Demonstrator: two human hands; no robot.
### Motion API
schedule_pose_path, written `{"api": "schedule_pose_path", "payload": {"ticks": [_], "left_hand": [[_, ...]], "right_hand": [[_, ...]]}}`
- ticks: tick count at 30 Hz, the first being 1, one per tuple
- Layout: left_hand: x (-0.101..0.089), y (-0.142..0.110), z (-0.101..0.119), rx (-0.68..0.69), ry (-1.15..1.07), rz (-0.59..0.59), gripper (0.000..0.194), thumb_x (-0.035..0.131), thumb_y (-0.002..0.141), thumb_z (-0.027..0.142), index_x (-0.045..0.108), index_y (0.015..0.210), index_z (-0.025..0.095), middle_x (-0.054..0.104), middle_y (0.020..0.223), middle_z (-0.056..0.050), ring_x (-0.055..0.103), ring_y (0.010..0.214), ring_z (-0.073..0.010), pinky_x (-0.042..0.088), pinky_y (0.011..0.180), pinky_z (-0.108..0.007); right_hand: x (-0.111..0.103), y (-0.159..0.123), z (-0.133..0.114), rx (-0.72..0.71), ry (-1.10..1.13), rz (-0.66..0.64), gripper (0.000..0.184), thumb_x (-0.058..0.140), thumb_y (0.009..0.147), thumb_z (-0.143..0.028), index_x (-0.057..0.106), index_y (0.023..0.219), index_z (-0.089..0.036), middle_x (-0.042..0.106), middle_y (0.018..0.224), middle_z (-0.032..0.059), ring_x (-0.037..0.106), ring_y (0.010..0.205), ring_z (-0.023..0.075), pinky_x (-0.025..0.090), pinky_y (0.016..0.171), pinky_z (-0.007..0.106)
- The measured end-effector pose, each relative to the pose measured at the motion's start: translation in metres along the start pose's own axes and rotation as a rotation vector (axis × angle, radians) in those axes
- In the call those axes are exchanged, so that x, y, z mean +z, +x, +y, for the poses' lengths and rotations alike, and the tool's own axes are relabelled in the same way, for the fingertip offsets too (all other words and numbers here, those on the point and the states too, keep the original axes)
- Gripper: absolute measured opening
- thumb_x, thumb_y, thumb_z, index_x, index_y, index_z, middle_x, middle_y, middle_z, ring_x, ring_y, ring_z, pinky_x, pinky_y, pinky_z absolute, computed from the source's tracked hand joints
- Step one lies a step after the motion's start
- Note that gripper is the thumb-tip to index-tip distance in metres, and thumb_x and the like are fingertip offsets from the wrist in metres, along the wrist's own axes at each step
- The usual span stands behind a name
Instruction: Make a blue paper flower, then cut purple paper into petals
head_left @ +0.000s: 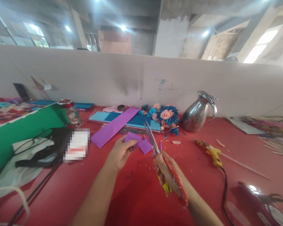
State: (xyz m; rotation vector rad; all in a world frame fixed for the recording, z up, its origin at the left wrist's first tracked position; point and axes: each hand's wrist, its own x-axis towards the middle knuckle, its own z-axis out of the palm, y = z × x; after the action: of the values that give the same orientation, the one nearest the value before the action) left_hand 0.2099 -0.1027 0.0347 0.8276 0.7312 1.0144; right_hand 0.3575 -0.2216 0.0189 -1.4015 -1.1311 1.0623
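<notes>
My left hand (119, 153) pinches a small purple paper piece (133, 138) between thumb and fingers. Another purple piece (146, 146) lies on the red table just right of it. In my right hand (164, 169) is a pair of scissors (152, 137) with red and yellow handles, its blades pointing up and away, apart from the paper. A long purple paper strip (115, 127) rests behind my hands, across blue paper sheets (141, 120). Small scraps are scattered around the scissors.
A bunch of blue and pink paper flowers (167, 116) sits at the back beside a metal jug (196, 113). On the right are a yellow glue gun (213, 153) with a cord and a dark red object (263, 201). A lidded glass jar (70, 113) and green panel (35, 131) stand left.
</notes>
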Motion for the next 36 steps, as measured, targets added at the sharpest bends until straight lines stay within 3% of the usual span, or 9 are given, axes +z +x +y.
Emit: {"api": "schedule_pose_path", "payload": {"ticks": [5,10,14,18,23,27,30,36], "left_hand": [[0.008,-0.008,-0.003,-0.084,0.249,-0.156,0.018,0.079,0.052,0.015,0.072,0.069,0.015,0.069,0.065,0.000,0.059,0.060,-0.0097,0.047,0.060,-0.020],[0.015,-0.012,-0.011,-0.155,0.338,-0.332,0.019,0.079,0.055,0.018,0.075,0.074,0.015,0.072,0.070,-0.002,0.061,0.065,-0.0122,0.047,0.069,-0.024],[0.021,-0.013,-0.019,-0.172,0.239,-0.269,0.024,0.081,0.055,0.020,0.076,0.078,0.016,0.075,0.079,-0.005,0.064,0.070,-0.0141,0.048,0.072,-0.025],[0.026,-0.014,-0.028,-0.154,0.143,-0.195,0.025,0.081,0.058,0.023,0.076,0.081,0.016,0.076,0.083,-0.007,0.066,0.074,-0.0160,0.049,0.072,-0.026],[0.026,-0.010,-0.023,-0.149,-0.040,-0.019,0.010,0.078,0.061,0.016,0.072,0.068,0.015,0.074,0.073,-0.005,0.065,0.066,-0.0134,0.050,0.064,-0.023],[0.022,-0.004,-0.012,-0.194,-0.216,0.168,0.009,0.068,0.068,0.006,0.068,0.070,0.014,0.071,0.070,-0.002,0.065,0.063,-0.0118,0.052,0.058,-0.022],[0.018,-0.001,-0.007,-0.160,-0.305,0.150,0.009,0.064,0.071,0.004,0.066,0.072,0.013,0.072,0.074,-0.004,0.066,0.067,-0.0119,0.055,0.065,-0.024],[0.014,-0.003,-0.004,-0.013,-0.255,0.073,0.009,0.071,0.067,0.007,0.068,0.073,0.013,0.072,0.073,-0.001,0.066,0.067,-0.0113,0.055,0.065,-0.023]], "right_hand": [[-0.003,0.007,-0.005,-0.073,0.145,0.130,0.044,0.070,0.071,-0.052,0.053,0.096,-0.019,0.052,0.065,-0.0043,0.048,0.053,0.0098,0.043,0.050,0.023],[-0.002,0.013,0.000,-0.100,0.301,0.128,0.035,0.071,0.067,-0.039,0.054,0.092,-0.021,0.058,0.069,-0.0026,0.057,0.062,0.0141,0.048,0.058,0.028],[0.001,0.017,0.008,-0.115,0.358,0.217,0.035,0.070,0.066,-0.029,0.051,0.095,-0.022,0.059,0.070,-0.0045,0.057,0.060,0.0132,0.049,0.060,0.028],[0.002,0.018,0.007,-0.141,0.360,0.275,0.036,0.068,0.067,-0.029,0.049,0.096,-0.023,0.056,0.071,-0.0050,0.056,0.061,0.0129,0.047,0.058,0.027],[-0.002,0.011,-0.001,-0.122,0.150,0.201,0.035,0.062,0.079,-0.043,0.050,0.102,-0.021,0.051,0.067,-0.0042,0.048,0.055,0.0109,0.041,0.051,0.023],[-0.005,0.000,-0.010,-0.137,-0.073,0.016,0.036,0.048,0.088,-0.051,0.051,0.110,-0.022,0.053,0.072,-0.0020,0.048,0.061,0.0122,0.040,0.056,0.023],[-0.004,-0.005,-0.011,-0.179,-0.312,-0.079,0.031,0.049,0.089,-0.047,0.050,0.108,-0.022,0.054,0.074,-0.0011,0.050,0.065,0.0144,0.040,0.059,0.025],[-0.003,-0.004,-0.007,-0.264,-0.721,0.050,0.040,0.053,0.086,-0.045,0.048,0.115,-0.019,0.059,0.098,0.0110,0.056,0.088,0.0265,0.044,0.076,0.038]]}}
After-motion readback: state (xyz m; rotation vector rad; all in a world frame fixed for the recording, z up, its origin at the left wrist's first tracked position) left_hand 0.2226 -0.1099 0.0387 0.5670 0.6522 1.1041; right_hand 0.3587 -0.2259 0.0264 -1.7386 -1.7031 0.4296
